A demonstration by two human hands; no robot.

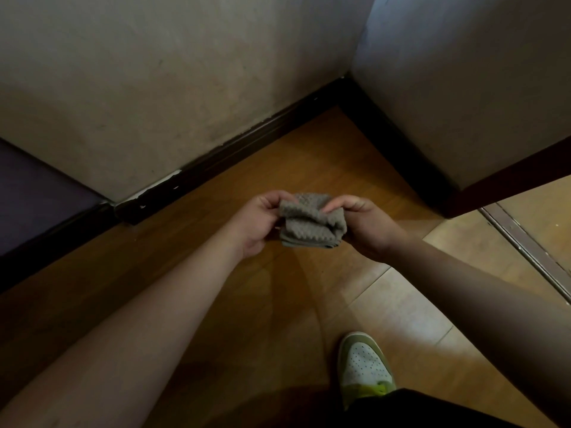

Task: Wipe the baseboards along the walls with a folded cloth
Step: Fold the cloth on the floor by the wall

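nubby grey cloth (312, 220), folded, dark glossy baseboard (216, 156)

**Dim corner, wooden floor**

Beyond the hands I see rough, stained beige plaster walls (160, 88) meeting at a corner. Beneath them lies glossy orange-brown wooden plank flooring (278, 304); to their right runs a metal threshold strip (525, 251). Lighting is low.
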